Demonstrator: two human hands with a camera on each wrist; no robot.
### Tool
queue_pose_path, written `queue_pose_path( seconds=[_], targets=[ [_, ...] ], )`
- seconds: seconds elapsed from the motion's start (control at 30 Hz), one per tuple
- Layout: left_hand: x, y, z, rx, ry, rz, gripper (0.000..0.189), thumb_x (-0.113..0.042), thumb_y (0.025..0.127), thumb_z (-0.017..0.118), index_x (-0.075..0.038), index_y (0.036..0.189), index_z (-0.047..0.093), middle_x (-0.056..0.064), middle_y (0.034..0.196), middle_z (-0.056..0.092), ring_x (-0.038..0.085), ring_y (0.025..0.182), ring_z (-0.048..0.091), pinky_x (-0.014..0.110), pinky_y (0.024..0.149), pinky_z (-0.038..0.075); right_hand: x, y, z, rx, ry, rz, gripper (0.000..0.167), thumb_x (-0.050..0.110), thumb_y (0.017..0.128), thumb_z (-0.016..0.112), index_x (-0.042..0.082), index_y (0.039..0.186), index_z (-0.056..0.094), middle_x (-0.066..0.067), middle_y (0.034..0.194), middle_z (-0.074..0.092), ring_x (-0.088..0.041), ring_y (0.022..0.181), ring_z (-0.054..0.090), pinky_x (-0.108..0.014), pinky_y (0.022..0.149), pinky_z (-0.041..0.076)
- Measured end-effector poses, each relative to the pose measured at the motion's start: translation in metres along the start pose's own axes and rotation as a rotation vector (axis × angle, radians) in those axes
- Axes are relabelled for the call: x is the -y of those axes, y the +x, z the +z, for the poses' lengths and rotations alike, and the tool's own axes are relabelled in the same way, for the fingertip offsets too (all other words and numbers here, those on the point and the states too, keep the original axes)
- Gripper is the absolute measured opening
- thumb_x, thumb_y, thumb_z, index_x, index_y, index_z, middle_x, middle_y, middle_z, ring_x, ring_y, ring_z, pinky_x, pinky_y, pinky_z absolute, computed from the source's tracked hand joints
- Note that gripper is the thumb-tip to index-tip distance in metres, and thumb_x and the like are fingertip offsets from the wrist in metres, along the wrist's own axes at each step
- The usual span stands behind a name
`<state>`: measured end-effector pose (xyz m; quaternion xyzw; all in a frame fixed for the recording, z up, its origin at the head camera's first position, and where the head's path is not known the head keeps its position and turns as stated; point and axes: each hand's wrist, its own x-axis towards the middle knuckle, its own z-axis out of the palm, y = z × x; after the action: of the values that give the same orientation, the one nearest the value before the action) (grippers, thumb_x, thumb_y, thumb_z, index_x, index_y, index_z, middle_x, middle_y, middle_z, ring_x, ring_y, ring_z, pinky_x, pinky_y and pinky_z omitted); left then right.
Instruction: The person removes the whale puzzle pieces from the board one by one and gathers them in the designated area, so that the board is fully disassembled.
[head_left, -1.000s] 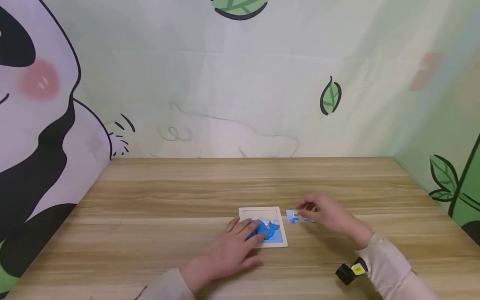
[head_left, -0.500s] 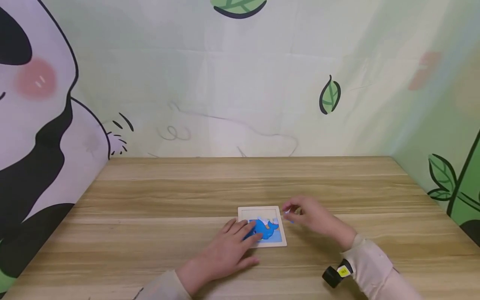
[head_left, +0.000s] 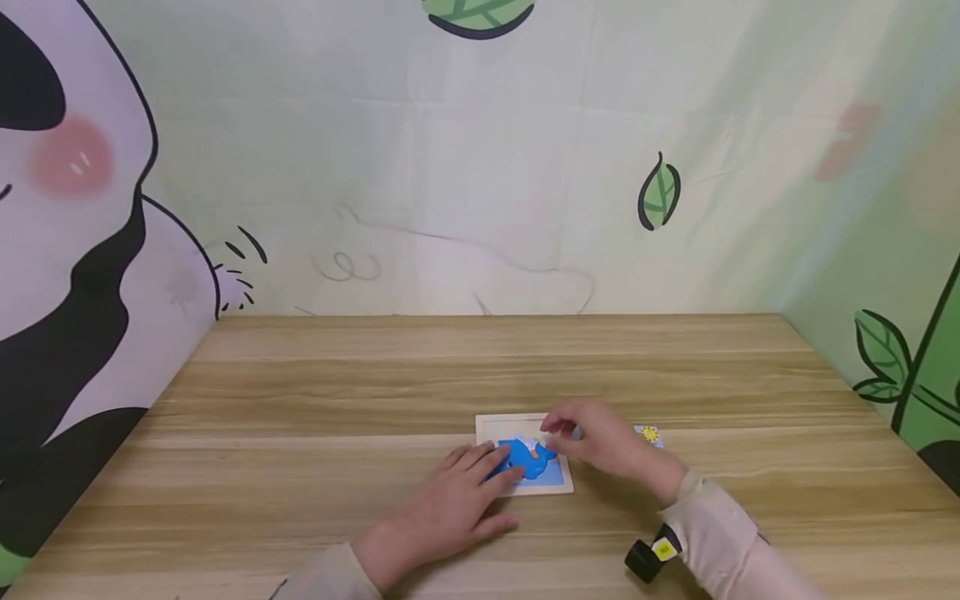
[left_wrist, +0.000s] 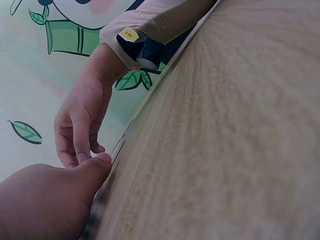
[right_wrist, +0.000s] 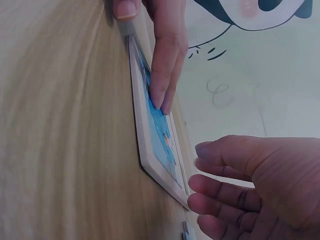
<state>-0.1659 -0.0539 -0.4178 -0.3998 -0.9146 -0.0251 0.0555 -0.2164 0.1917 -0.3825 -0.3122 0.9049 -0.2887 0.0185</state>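
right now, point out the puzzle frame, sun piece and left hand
Puzzle frame (head_left: 543,490): head view, near rim
Sun piece (head_left: 648,435): head view, printed sun
Left hand (head_left: 454,504): head view, back of it

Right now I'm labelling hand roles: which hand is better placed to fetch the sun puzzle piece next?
Probably the right hand: it is nearer the sun puzzle piece, though whether it holds something is unclear. The left hand, farther away, rests on the whale puzzle.

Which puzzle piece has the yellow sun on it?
The sun piece, on the table to the right of the wooden frame. No sun shows on the whale pieces, which lie inside that frame.
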Motion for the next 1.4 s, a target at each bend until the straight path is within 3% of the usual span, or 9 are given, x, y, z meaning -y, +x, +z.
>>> queue_pose_path(
  seconds=[0.27, 0.57, 1.07, 1.4],
  targets=[
    [-0.001, 0.0, 0.002, -0.003, 0.004, -0.007, 0.057, -0.057, 0.097, 0.041, -0.024, 0.143, 0.046, 0.003, 0.15, 0.044, 0.023, 0.14, 0.039, 0.044, 0.114, 0.034, 0.004, 0.006, 0.009, 0.013, -0.056, 0.053, 0.016, 0.012, 0.086, 0.069, 0.004, 0.099, 0.069, -0.002, 0.088, 0.067, -0.012, 0.08, 0.057, -0.022, 0.072, 0.05],
    [-0.001, 0.001, 0.002, -0.023, 0.026, -0.006, 0.057, -0.057, 0.096, 0.041, -0.024, 0.142, 0.047, 0.003, 0.15, 0.045, 0.023, 0.139, 0.041, 0.045, 0.113, 0.035, 0.008, 0.012, 0.011, 0.046, -0.146, 0.096, 0.015, 0.013, 0.083, 0.072, 0.005, 0.096, 0.071, 0.0, 0.085, 0.067, -0.01, 0.077, 0.054, -0.024, 0.072, 0.049],
    [-0.002, -0.001, 0.002, -0.028, 0.026, -0.008, 0.058, -0.057, 0.096, 0.043, -0.023, 0.142, 0.047, 0.0, 0.151, 0.043, 0.024, 0.139, 0.041, 0.043, 0.111, 0.037, 0.012, 0.014, 0.01, 0.058, -0.145, 0.072, 0.013, 0.014, 0.083, 0.074, 0.007, 0.092, 0.069, 0.0, 0.081, 0.062, -0.009, 0.075, 0.05, -0.023, 0.069, 0.045],
    [-0.002, 0.0, 0.002, -0.014, 0.029, -0.014, 0.059, -0.058, 0.096, 0.042, -0.023, 0.144, 0.045, -0.001, 0.151, 0.043, 0.024, 0.14, 0.04, 0.043, 0.111, 0.037, 0.015, 0.014, 0.01, 0.073, -0.17, 0.117, 0.015, 0.014, 0.083, 0.074, 0.007, 0.095, 0.067, -0.001, 0.088, 0.063, -0.012, 0.079, 0.052, -0.027, 0.074, 0.048]
  ],
)
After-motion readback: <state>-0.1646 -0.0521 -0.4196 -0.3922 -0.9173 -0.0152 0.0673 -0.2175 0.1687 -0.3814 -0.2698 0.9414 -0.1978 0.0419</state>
